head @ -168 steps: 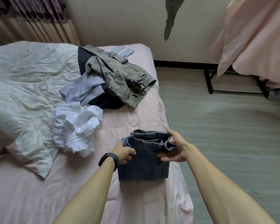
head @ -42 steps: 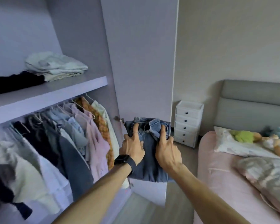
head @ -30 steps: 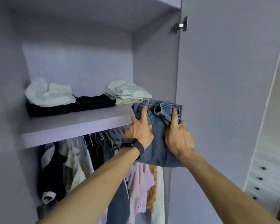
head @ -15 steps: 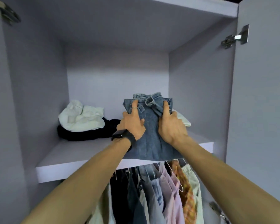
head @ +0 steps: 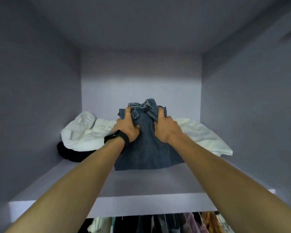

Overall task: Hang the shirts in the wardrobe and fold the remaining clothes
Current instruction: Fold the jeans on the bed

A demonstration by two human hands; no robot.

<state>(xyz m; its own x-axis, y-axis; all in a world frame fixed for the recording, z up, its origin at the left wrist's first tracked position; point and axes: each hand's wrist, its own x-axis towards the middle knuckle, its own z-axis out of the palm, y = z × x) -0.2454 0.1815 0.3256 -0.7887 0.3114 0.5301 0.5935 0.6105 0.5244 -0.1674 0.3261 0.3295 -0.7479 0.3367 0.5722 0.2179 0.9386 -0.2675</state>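
Stowing step: left hand (head: 127, 127) and right hand (head: 167, 130) pinch the folded jeans (head: 146, 153), seemingly down on the shelf (head: 141, 182) beneath the grip; next, release.

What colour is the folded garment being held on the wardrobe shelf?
The folded jeans are faded dark blue denim, seen in the head view.

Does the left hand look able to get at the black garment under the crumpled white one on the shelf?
Probably yes, once freed. The left hand grips the folded blue denim jeans, but the black garment lies left of it on the lilac shelf, its front edge uncovered and nothing between.
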